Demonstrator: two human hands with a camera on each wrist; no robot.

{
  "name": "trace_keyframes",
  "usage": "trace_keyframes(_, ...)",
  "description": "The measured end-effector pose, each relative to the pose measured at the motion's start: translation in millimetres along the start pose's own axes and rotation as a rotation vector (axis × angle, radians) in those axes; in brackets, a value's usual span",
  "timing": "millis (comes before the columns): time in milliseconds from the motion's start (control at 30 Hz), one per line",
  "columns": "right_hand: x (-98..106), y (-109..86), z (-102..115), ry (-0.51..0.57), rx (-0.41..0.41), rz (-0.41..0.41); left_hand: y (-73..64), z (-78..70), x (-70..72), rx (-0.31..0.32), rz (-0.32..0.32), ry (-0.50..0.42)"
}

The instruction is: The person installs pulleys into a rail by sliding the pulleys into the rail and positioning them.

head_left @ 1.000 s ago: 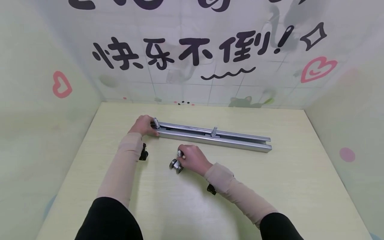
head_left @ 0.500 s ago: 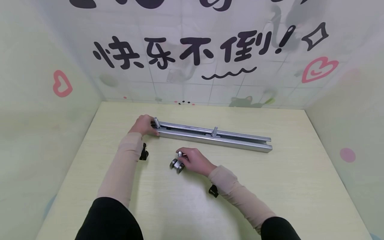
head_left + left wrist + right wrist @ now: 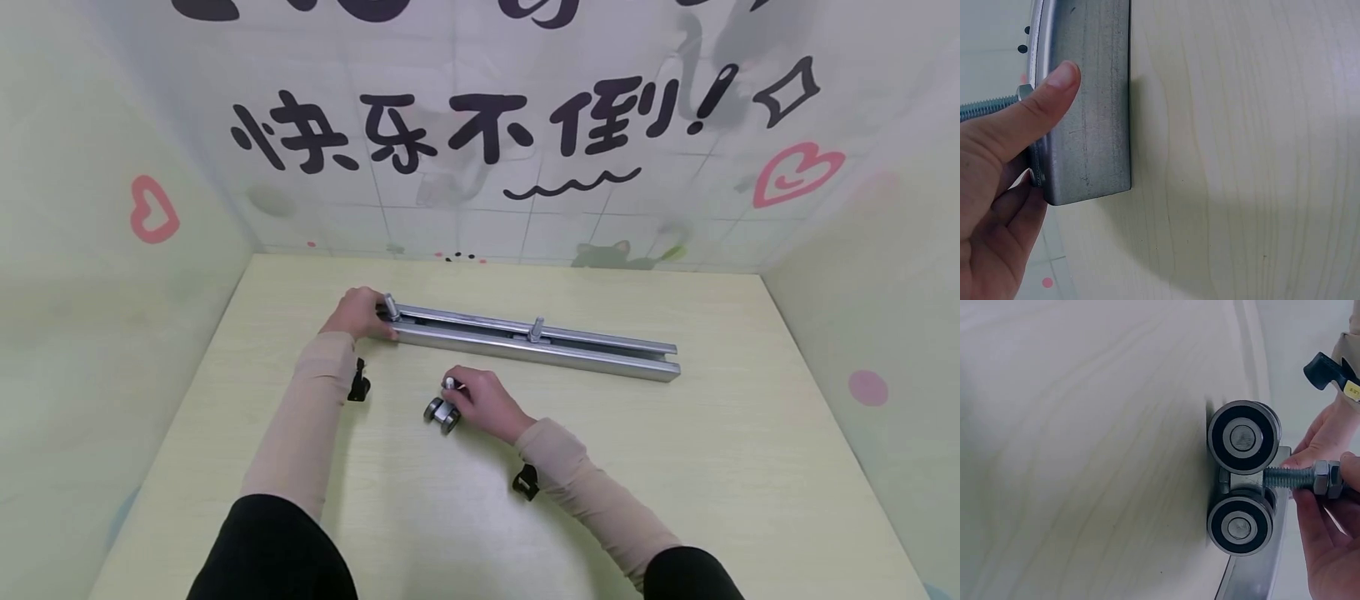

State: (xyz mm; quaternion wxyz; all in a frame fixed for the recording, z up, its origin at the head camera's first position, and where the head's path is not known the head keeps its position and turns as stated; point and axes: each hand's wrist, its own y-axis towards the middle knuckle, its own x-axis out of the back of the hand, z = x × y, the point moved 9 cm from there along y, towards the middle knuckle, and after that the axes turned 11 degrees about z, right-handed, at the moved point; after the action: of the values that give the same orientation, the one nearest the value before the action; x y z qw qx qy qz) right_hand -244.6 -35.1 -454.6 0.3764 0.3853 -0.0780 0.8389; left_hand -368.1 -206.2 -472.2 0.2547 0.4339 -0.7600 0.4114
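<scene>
A steel C-channel track [image 3: 540, 353] lies across the table with its slot facing up. Two threaded bolts stand out of that slot, one at the left end and one near the middle [image 3: 536, 330]. My left hand [image 3: 356, 315] grips the track's left end, its thumb along the side wall beside a bolt [image 3: 985, 107]. Closer to me, a wheeled trolley roller [image 3: 442, 414] stands on the table, its bolt upright. My right hand [image 3: 487, 404] pinches the upper part of that bolt, around the nuts [image 3: 1322, 478]. Bearing wheels [image 3: 1242, 437] show below the fingers.
The pale wooden table [image 3: 675, 467] is walled on the left, right and back by printed sheets. Dark lettering [image 3: 487, 125] covers the back sheet [image 3: 450, 225]. A black wrist camera [image 3: 360, 382] is strapped to the left sleeve, another [image 3: 527, 482] to the right.
My right hand's fingers have shifted slightly about the bolt, loosening and closing in again, and its wrist has dropped a little. Left hand, track and trolley roller stay in place.
</scene>
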Motion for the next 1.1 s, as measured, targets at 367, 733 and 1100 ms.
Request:
trace_keyframes(367, 3.8, -3.9, 6.1, -0.087, 0.04, -0.071, 1.2, 0.3, 0.0, 0.004, -0.006, 0.003)
trace_keyframes(733, 13.7, -18.9, 0.9, -0.101, 0.052, -0.206, 0.8, -0.1, -0.1, -0.009, -0.004, -0.018)
trace_keyframes(1100, 33.5, -39.3, -15.6, -0.088, -0.028, -0.266, -0.7, -0.4, -0.4, -0.012, -0.002, -0.021)
